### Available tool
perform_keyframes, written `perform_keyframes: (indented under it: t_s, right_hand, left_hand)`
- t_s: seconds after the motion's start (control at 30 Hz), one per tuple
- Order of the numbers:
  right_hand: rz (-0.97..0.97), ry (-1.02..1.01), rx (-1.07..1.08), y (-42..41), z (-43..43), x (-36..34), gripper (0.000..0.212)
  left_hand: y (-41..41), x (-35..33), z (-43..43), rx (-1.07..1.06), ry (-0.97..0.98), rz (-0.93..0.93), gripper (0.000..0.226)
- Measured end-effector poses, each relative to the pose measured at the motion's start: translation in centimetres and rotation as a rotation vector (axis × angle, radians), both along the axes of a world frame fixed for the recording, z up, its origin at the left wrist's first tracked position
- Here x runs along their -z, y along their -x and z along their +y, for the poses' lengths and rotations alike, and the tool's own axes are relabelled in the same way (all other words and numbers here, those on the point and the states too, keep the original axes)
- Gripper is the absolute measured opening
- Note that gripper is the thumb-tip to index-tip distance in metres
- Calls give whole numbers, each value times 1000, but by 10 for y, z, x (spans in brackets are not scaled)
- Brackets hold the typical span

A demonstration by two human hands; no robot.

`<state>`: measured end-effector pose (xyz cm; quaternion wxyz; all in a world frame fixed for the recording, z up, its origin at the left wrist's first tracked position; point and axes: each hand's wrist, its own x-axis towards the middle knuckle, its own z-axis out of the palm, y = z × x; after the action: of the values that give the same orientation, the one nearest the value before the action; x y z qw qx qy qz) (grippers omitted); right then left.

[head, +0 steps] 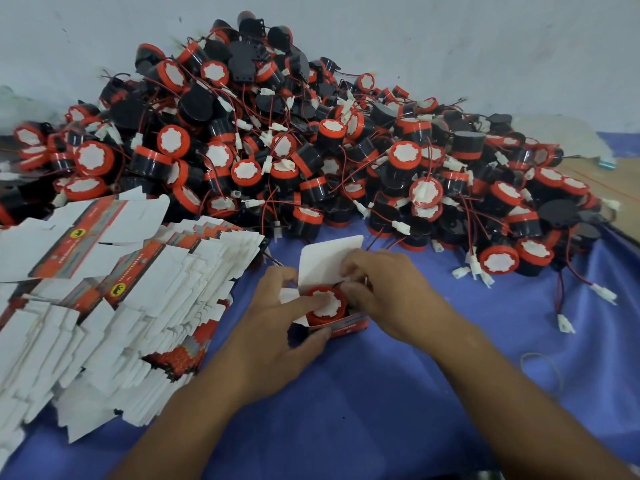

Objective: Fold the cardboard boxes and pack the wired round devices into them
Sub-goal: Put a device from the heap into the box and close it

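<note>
Round black-and-red wired devices [311, 150]: large loose heap across far side of blue-covered table [415, 375], unpacked. Flat white-and-red cardboard box blanks [121, 306]: big stack at left, unfolded. Small red cardboard box [329, 258], near centre: folded, lid up, red-topped device [325, 303] seated inside. Left hand [277, 327] grips box, one finger on device; right hand [384, 292] curled round device's right edge. No closed boxes visible; judged barely started.

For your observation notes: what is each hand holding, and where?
Left hand grips the box at its near-left corner, pressing the round device inside; right hand curls at the box's right edge, hold unclear.
</note>
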<state>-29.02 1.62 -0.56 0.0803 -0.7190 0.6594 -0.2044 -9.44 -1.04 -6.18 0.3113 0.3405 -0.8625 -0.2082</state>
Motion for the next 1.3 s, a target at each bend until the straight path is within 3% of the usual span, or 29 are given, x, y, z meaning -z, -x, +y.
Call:
perform_keyframes:
  t_s: [0.13, 0.37, 0.47, 0.53, 0.6, 0.67, 0.73, 0.8, 0.87, 0.93, 0.97, 1.07, 1.13, 1.3]
  right_hand:
    - [-132, 48, 141, -3, -10, 21, 11]
    - [-298, -42, 232, 3, -10, 31, 12]
    - [-381, 115, 273, -1, -8, 32, 16]
    - [-401, 281, 303, -4, -5, 36, 46]
    - [-465, 359, 300, -6, -2, 39, 63]
    - [-598, 377, 246, -12, 2, 41, 55]
    - [-515, 418, 134, -15, 6, 43, 28]
    - [-376, 456, 24, -13, 9, 48, 22]
    - [-439, 391, 30, -9, 8, 49, 7]
    - [-512, 314, 74, -6, 7, 49, 29]
    - [-493, 295, 99, -3, 5, 50, 44]
    - [-495, 208, 53, 2, 1, 47, 74]
    - [-508, 165, -64, 9, -2, 46, 65]
    - [-365, 308, -203, 13, -3, 46, 23]
  left_hand:
    - [5, -1, 2, -25, 55, 16, 44]
    - [4, -4, 0, -166, -32, 295, 84]
    - [4, -4, 3, -103, -6, 204, 63]
    - [3, -4, 2, -84, 155, 66, 43]
    - [4, -4, 1, -85, 196, 3, 35]
    - [5, -4, 1, -87, 164, -7, 31]
    - [4, -5, 1, -76, 135, -10, 29]
    - [3, -6, -2, -85, 98, 14, 29]
    - [3, -7, -5, -113, 23, 87, 20]
    - [5, -8, -6, -138, -34, 176, 8]
    - [6, -7, -6, -146, -69, 223, 13]
    - [6, -5, -8, -159, -259, 343, 63]
    - [4, -6, -10, -117, -338, 340, 74]
    - [1, -8, -12, -41, -236, 268, 21]
